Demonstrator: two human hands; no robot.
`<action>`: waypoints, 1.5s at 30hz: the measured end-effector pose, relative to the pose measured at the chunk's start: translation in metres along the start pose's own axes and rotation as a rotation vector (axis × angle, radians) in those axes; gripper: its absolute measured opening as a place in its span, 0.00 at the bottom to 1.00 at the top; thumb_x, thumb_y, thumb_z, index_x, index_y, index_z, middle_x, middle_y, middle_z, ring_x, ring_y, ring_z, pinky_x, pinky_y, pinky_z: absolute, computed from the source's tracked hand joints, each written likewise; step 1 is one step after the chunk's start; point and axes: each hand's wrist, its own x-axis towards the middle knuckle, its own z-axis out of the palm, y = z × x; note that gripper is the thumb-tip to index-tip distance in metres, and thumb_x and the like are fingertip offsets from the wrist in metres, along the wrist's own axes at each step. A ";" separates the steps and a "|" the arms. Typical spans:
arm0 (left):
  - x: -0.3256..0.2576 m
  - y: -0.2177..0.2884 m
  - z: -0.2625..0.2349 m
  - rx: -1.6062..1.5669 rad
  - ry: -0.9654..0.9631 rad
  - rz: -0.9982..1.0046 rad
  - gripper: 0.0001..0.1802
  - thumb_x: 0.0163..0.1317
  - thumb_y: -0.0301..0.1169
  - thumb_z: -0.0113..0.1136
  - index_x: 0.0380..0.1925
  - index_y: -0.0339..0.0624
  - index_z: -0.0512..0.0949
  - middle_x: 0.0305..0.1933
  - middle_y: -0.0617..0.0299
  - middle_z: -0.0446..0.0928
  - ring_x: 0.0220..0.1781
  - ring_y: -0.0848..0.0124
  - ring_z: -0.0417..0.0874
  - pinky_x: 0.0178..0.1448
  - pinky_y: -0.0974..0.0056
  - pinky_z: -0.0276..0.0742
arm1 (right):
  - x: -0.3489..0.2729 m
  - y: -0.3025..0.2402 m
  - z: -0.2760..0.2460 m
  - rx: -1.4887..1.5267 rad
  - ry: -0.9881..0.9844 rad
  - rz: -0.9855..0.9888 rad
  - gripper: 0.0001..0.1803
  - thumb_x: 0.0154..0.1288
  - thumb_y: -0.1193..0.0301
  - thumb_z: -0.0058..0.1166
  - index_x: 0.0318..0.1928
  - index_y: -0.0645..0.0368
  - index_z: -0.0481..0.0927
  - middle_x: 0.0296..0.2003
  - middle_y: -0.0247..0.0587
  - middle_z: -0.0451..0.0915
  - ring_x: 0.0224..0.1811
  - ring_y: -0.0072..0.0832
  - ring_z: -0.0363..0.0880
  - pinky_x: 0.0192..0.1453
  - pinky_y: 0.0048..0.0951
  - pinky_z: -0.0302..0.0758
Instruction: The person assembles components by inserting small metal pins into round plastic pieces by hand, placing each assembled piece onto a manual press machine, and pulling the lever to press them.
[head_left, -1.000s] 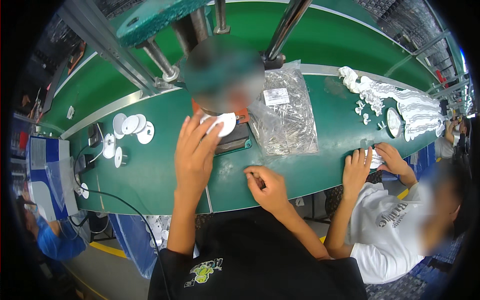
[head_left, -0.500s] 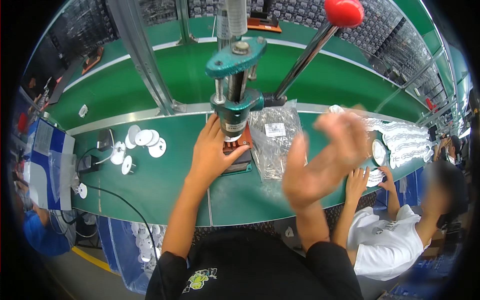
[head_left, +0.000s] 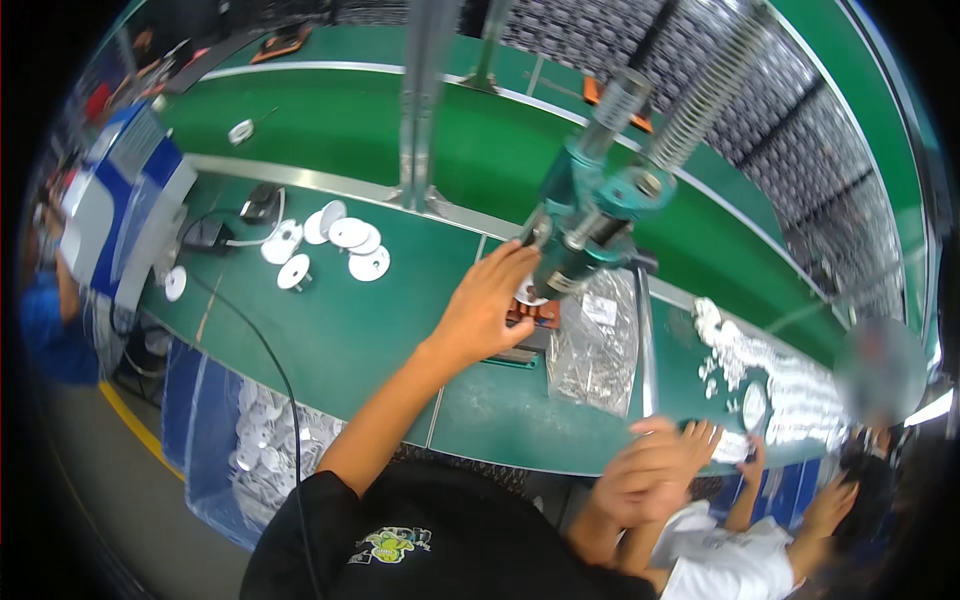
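A teal lever press [head_left: 590, 225] stands at the back of the green table, leaning to the right in the picture. Beneath its ram is a white plastic disc [head_left: 528, 291] on an orange-brown jig [head_left: 545, 313]. My left hand [head_left: 482, 308] curves round this disc, thumb on the near side by the jig and fingers on the far side, fingertips partly hidden by the press. My right hand [head_left: 645, 475] is closed round the end of the press lever [head_left: 647, 350], which points down toward me. The lever's knob is hidden in that fist.
Several white discs [head_left: 350, 233] lie at the left. A clear bag of metal parts [head_left: 595, 350] is right of the jig. White parts [head_left: 790, 395] cover the table's right end, near a co-worker in white [head_left: 735, 550]. A blue bin of discs [head_left: 270, 440] and a black cable [head_left: 265, 350] are left.
My right hand has gone from open in the air to gripping the lever, which has swung down toward me. My left hand stays at the jig. The view has turned and shifted left.
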 end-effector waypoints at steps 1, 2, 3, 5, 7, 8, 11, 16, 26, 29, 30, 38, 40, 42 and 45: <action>0.001 -0.001 0.004 0.015 0.030 -0.023 0.38 0.47 0.32 0.68 0.61 0.35 0.70 0.67 0.50 0.70 0.74 0.51 0.64 0.72 0.51 0.64 | -0.005 0.004 -0.006 0.001 -0.033 0.020 0.22 0.73 0.63 0.36 0.25 0.60 0.74 0.29 0.48 0.75 0.27 0.34 0.73 0.43 0.47 0.76; -0.003 -0.001 0.008 -0.007 0.044 -0.009 0.38 0.46 0.31 0.69 0.61 0.35 0.70 0.66 0.50 0.71 0.73 0.52 0.65 0.71 0.51 0.65 | -0.009 0.002 -0.012 -0.005 -0.059 0.045 0.22 0.73 0.61 0.37 0.24 0.60 0.73 0.29 0.47 0.75 0.28 0.34 0.73 0.42 0.46 0.75; -0.006 0.000 0.010 -0.027 0.058 0.008 0.38 0.45 0.30 0.70 0.61 0.36 0.71 0.65 0.51 0.72 0.72 0.52 0.67 0.70 0.51 0.66 | -0.010 0.002 -0.018 -0.012 -0.083 0.069 0.23 0.73 0.59 0.38 0.23 0.59 0.73 0.29 0.46 0.74 0.28 0.33 0.72 0.41 0.46 0.75; -0.016 0.002 0.010 0.005 0.100 0.031 0.37 0.45 0.30 0.70 0.59 0.35 0.72 0.63 0.51 0.73 0.70 0.52 0.69 0.70 0.51 0.67 | 0.000 -0.003 -0.024 -0.024 -0.100 0.095 0.24 0.73 0.56 0.40 0.22 0.58 0.73 0.29 0.44 0.74 0.28 0.33 0.72 0.41 0.45 0.75; -0.011 -0.008 0.012 0.059 0.189 0.121 0.35 0.44 0.30 0.71 0.56 0.35 0.74 0.60 0.51 0.75 0.65 0.53 0.73 0.69 0.50 0.68 | 0.046 0.010 -0.018 0.198 -0.074 -0.007 0.33 0.69 0.57 0.43 0.68 0.65 0.62 0.67 0.66 0.62 0.70 0.57 0.60 0.79 0.57 0.41; -0.013 -0.008 0.013 0.116 0.207 0.168 0.34 0.45 0.30 0.71 0.56 0.35 0.75 0.58 0.51 0.76 0.64 0.55 0.75 0.70 0.49 0.67 | 0.067 0.009 0.013 0.160 0.168 0.024 0.33 0.68 0.58 0.47 0.67 0.65 0.61 0.68 0.69 0.59 0.69 0.59 0.61 0.79 0.58 0.42; -0.025 0.010 0.000 0.177 0.218 0.178 0.30 0.49 0.31 0.71 0.54 0.35 0.76 0.56 0.52 0.78 0.60 0.54 0.77 0.70 0.48 0.68 | 0.105 0.041 0.035 0.066 0.353 0.040 0.42 0.63 0.60 0.57 0.71 0.62 0.52 0.70 0.69 0.53 0.69 0.62 0.61 0.77 0.60 0.50; -0.084 0.068 -0.051 -0.586 0.240 -0.376 0.20 0.61 0.30 0.67 0.52 0.36 0.79 0.52 0.57 0.82 0.56 0.66 0.81 0.67 0.60 0.70 | -0.022 0.074 0.022 -0.517 -0.004 0.008 0.38 0.56 0.60 0.69 0.61 0.58 0.61 0.66 0.62 0.61 0.68 0.59 0.64 0.66 0.60 0.69; -0.117 0.073 -0.042 -1.232 -0.237 -0.820 0.21 0.72 0.36 0.57 0.58 0.34 0.74 0.55 0.59 0.78 0.58 0.75 0.77 0.62 0.68 0.71 | -0.081 0.051 0.034 -0.719 -0.490 -0.010 0.25 0.45 0.67 0.77 0.42 0.56 0.75 0.54 0.47 0.80 0.59 0.46 0.77 0.59 0.47 0.77; -0.108 0.086 -0.070 -1.336 -0.195 -0.596 0.28 0.71 0.39 0.56 0.65 0.35 0.68 0.68 0.50 0.69 0.71 0.62 0.68 0.72 0.57 0.63 | -0.067 0.057 0.006 -0.689 -0.439 0.017 0.24 0.47 0.69 0.73 0.45 0.57 0.75 0.54 0.50 0.80 0.59 0.48 0.77 0.59 0.48 0.75; -0.106 0.073 -0.079 -0.903 -0.174 -0.531 0.31 0.70 0.40 0.56 0.68 0.35 0.65 0.72 0.47 0.62 0.76 0.57 0.60 0.75 0.53 0.58 | -0.063 0.063 -0.009 -0.760 -0.266 0.046 0.23 0.50 0.70 0.70 0.45 0.59 0.74 0.54 0.52 0.79 0.59 0.48 0.77 0.61 0.47 0.74; -0.149 -0.138 -0.130 0.791 0.186 -0.482 0.29 0.68 0.35 0.58 0.67 0.38 0.66 0.74 0.41 0.58 0.74 0.44 0.58 0.75 0.43 0.55 | -0.074 0.175 -0.142 -1.219 -0.005 0.765 0.21 0.64 0.66 0.60 0.51 0.67 0.72 0.57 0.62 0.73 0.63 0.57 0.70 0.67 0.48 0.66; -0.141 -0.135 -0.132 0.772 0.156 -0.436 0.27 0.68 0.33 0.58 0.65 0.37 0.68 0.71 0.42 0.63 0.72 0.46 0.62 0.73 0.45 0.58 | -0.096 0.189 -0.156 -1.386 -0.051 0.653 0.20 0.65 0.66 0.59 0.51 0.68 0.72 0.60 0.64 0.71 0.64 0.58 0.68 0.68 0.49 0.64; -0.142 -0.132 -0.138 0.767 0.114 -0.415 0.25 0.69 0.31 0.57 0.64 0.37 0.70 0.68 0.44 0.67 0.69 0.48 0.67 0.71 0.46 0.61 | -0.099 0.185 -0.148 -1.491 -0.078 0.512 0.20 0.68 0.65 0.57 0.50 0.69 0.72 0.64 0.69 0.66 0.69 0.60 0.61 0.71 0.52 0.59; -0.143 -0.125 -0.144 0.628 0.192 -0.491 0.20 0.69 0.28 0.56 0.60 0.37 0.74 0.61 0.48 0.75 0.64 0.52 0.73 0.67 0.52 0.67 | -0.087 0.161 -0.119 -1.278 0.067 0.547 0.18 0.69 0.66 0.56 0.51 0.68 0.72 0.64 0.67 0.66 0.68 0.59 0.62 0.71 0.51 0.59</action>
